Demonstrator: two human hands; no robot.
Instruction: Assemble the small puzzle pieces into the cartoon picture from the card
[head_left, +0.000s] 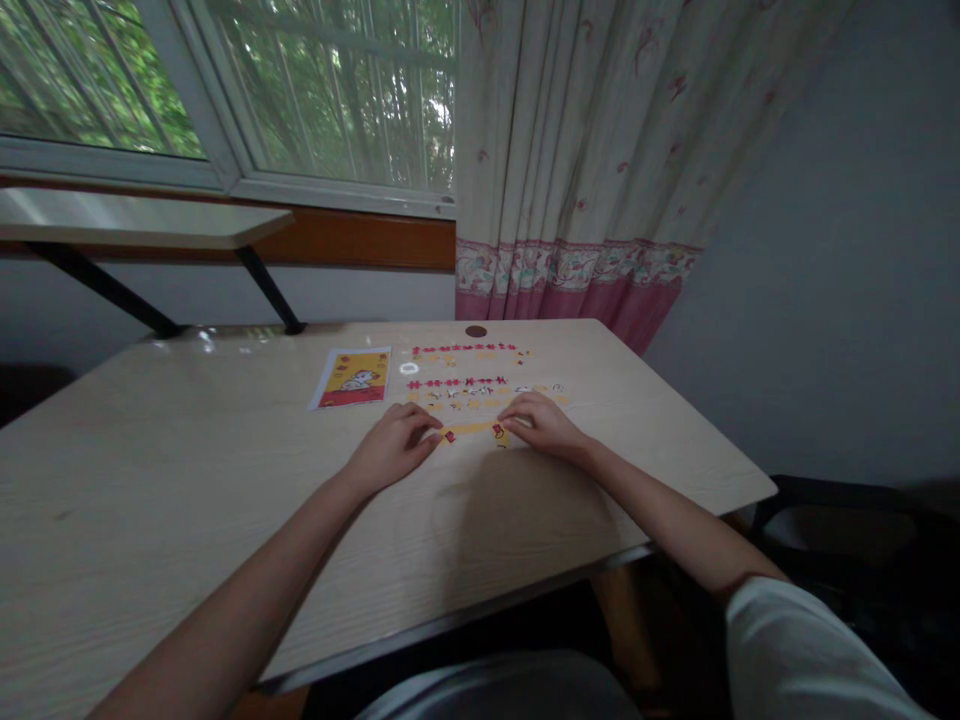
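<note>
A narrow yellow strip of jigsaw pieces (pixel 471 429), joined or lined up, lies flat on the table with red patterned bits at both ends. My left hand (pixel 394 445) pinches at its left end, thumb and fingers close together. At the right end, the fingertips of my right hand (pixel 541 422) press on the strip, beside a red-and-yellow piece (pixel 499 432). Just beyond my hands, loose jigsaw pieces (pixel 457 383) lie in rows, red ones and yellow or white ones. A printed picture (pixel 352 378) of a white animal on yellow and red lies left of the rows.
The wooden table (pixel 187 500) carries everything. A small white ring (pixel 409 369) lies between picture and pieces, and a dark round cable-hole cover (pixel 475 331) is set near the back edge. A raised shelf (pixel 142 222) stands back left; a dark chair (pixel 840 530) is at right.
</note>
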